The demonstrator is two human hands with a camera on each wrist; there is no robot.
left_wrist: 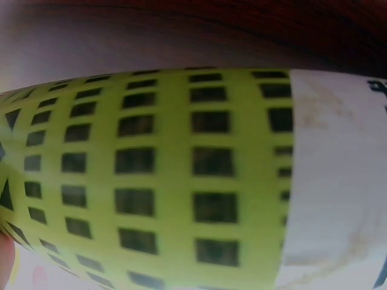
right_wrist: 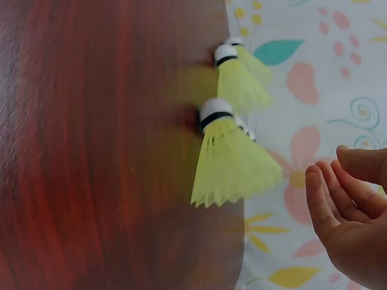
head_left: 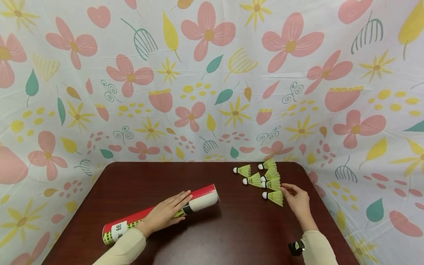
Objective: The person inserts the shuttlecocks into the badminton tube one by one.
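A long shuttlecock tube (head_left: pixel 202 198), red and white with a yellow-green checked band, lies slantwise over the left half of the table. My left hand (head_left: pixel 165 211) grips it around the middle, fingers across the top and thumb along the near side. In the left wrist view the tube's checked wall (left_wrist: pixel 175 175) fills most of the picture. Several yellow shuttlecocks (head_left: pixel 253 180) with white corks lie on their sides at the back right. My right hand (head_left: pixel 297 202) is just right of the nearest shuttlecock (head_left: pixel 275 197), fingers loosely bent. Nothing shows between its thumb and fingers (right_wrist: pixel 326 199).
The dark reddish-brown table (head_left: pixel 238 228) has its right edge close beside my right hand. A white cloth (head_left: pixel 212 92) with flowers and leaves hangs behind and at both sides. A small black device (head_left: pixel 296 248) sits at my right wrist.
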